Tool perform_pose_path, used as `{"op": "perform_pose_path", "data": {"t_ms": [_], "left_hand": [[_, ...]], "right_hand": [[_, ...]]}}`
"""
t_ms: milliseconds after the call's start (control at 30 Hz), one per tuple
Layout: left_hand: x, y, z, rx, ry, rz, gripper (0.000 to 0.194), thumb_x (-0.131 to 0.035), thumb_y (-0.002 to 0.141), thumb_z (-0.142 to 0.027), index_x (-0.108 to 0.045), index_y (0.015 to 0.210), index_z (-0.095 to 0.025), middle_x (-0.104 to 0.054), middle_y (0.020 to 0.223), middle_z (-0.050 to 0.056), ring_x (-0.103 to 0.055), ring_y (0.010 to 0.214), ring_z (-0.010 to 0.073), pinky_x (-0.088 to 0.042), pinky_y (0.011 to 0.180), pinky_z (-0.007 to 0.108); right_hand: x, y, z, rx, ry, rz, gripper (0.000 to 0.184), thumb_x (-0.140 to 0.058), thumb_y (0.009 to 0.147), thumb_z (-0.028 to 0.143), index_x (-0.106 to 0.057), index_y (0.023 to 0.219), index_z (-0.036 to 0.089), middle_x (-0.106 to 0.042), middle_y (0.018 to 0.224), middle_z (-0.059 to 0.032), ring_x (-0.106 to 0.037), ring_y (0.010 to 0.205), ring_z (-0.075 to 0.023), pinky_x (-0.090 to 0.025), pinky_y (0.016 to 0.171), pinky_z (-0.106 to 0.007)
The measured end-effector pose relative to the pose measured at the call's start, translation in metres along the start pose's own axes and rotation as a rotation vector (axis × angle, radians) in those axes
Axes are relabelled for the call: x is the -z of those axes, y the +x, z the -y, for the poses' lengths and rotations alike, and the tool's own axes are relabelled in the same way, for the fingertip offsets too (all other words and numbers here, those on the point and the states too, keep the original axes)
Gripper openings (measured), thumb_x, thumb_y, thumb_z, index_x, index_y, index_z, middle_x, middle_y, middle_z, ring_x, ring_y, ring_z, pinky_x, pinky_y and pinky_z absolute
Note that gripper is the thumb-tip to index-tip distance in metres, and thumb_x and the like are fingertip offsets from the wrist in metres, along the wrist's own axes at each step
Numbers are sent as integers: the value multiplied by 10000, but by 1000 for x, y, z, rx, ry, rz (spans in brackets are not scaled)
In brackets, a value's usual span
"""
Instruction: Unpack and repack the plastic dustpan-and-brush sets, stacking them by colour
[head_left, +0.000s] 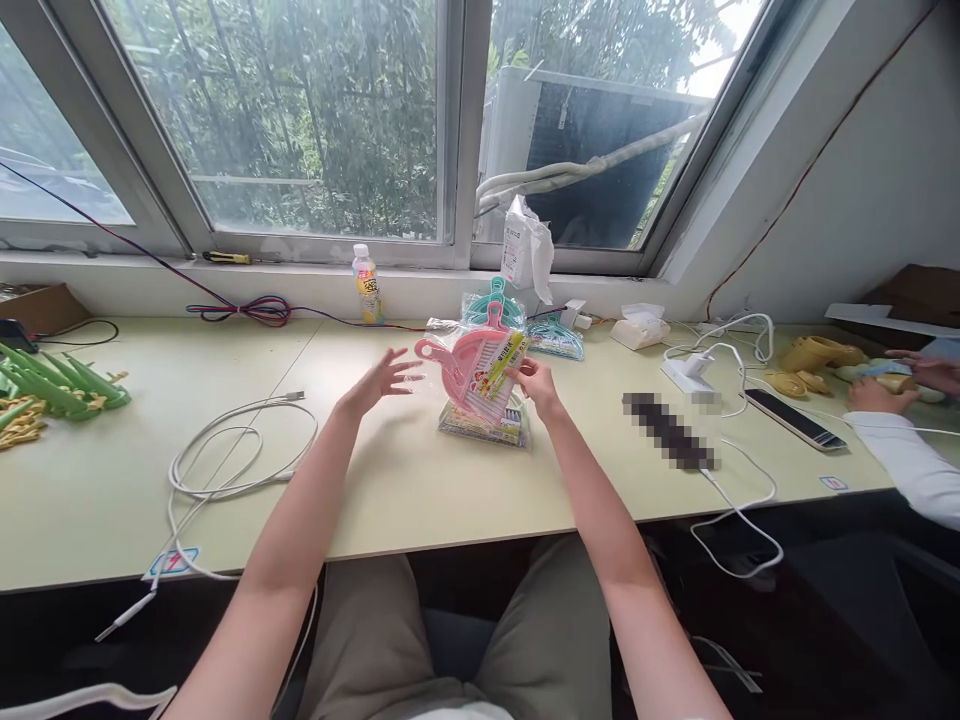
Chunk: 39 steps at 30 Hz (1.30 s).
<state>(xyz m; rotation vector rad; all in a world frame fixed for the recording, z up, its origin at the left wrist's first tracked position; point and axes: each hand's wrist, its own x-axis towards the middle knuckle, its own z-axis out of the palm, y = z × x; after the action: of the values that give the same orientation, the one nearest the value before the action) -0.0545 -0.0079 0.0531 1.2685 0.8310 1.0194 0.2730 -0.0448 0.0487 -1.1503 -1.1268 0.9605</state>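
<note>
My right hand (537,384) pinches the right edge of a pink dustpan and brush set (480,372) in clear plastic wrap with a printed card. The set is tilted above a wrapped package (484,424) on the table; whether the two touch I cannot tell. To its left, my left hand (381,383) has its fingers spread and nothing in it, close to the pink handle. A teal dustpan set (496,302) shows partly behind the pink one, and another teal wrapped set (556,338) lies to the right.
A drink bottle (367,285) and a tissue pack (526,245) stand by the window. White cable coils (217,470) lie at left, near green plastic pieces (64,385). At right are a power strip (688,372), a phone (795,419) and another person's hands (883,392).
</note>
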Motion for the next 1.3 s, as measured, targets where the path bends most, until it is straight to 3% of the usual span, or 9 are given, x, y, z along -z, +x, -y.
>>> {"op": "perform_pose_path", "data": {"t_ms": [67, 200, 433, 600, 700, 867, 967, 1133, 1300], "left_hand": [[-15, 0, 3, -2, 113, 69, 730, -785, 708, -573, -576, 1316, -228, -691, 1242, 186, -736, 933, 288, -576, 801, 393], [-20, 7, 14, -45, 202, -73, 758, -896, 593, -426, -631, 1256, -171, -764, 1021, 179, -707, 662, 198, -549, 703, 334], [13, 7, 16, -76, 104, -239, 819, -869, 646, -404, -531, 1375, -247, -704, 1237, 152, -716, 776, 160, -542, 667, 259], [0, 3, 10, 67, 33, 25, 870, -735, 744, -624, -412, 1478, -288, -650, 1321, 175, -744, 910, 260, -578, 677, 320], [-4, 4, 9, 70, 130, 97, 807, -764, 738, -570, -495, 1440, -277, -691, 1255, 165, -744, 853, 240, -568, 666, 299], [17, 6, 14, 13, 233, -68, 715, -874, 624, -354, -648, 1292, -235, -740, 1152, 131, -692, 719, 149, -511, 595, 222], [23, 6, 15, 51, 119, -112, 769, -816, 703, -478, -555, 1388, -246, -720, 1194, 143, -713, 803, 192, -562, 675, 287], [-11, 8, 21, 52, -217, 51, 886, -421, 826, -815, -407, 1487, -225, -589, 1390, 196, -643, 1180, 344, -555, 894, 520], [-69, 9, 39, 53, -85, 365, 709, -662, 813, -626, -552, 1368, -199, -676, 1265, 182, -635, 1196, 358, -567, 898, 473]], "right_hand": [[-2, 1, -3, -13, 2, -6, 574, -916, 435, 524, -701, 826, 164, -742, 802, -48, -374, 433, -45, -245, 334, -215], [-4, 1, -8, -43, 14, 11, 610, -917, 421, 532, -694, 848, 156, -737, 829, -52, -318, 426, -30, -249, 341, -221], [-3, 2, -10, 27, 75, -130, 520, -862, 546, 566, -638, 828, 191, -705, 847, -40, -308, 443, -43, -275, 382, -243], [-4, 2, -13, 27, 121, -168, 476, -854, 574, 535, -628, 816, 193, -707, 881, -38, -295, 442, -38, -283, 385, -244], [-4, 1, -13, 15, 145, -128, 452, -858, 576, 474, -658, 852, 178, -716, 920, -40, -283, 444, -27, -279, 384, -232], [2, 3, -11, -18, 166, -114, 368, -853, 579, 391, -669, 799, 160, -696, 835, -19, -272, 443, -18, -237, 393, -221], [1, 4, -12, -15, 181, -162, 363, -846, 600, 415, -659, 779, 162, -677, 782, -8, -277, 444, -23, -245, 404, -222], [-12, -1, -18, -9, 245, -255, 412, -841, 616, 475, -640, 789, 159, -655, 750, 10, -282, 451, -24, -274, 415, -219], [-22, -6, -24, -15, 306, -311, 380, -853, 610, 415, -621, 762, 155, -639, 717, 31, -301, 434, -17, -276, 408, -213]]}}
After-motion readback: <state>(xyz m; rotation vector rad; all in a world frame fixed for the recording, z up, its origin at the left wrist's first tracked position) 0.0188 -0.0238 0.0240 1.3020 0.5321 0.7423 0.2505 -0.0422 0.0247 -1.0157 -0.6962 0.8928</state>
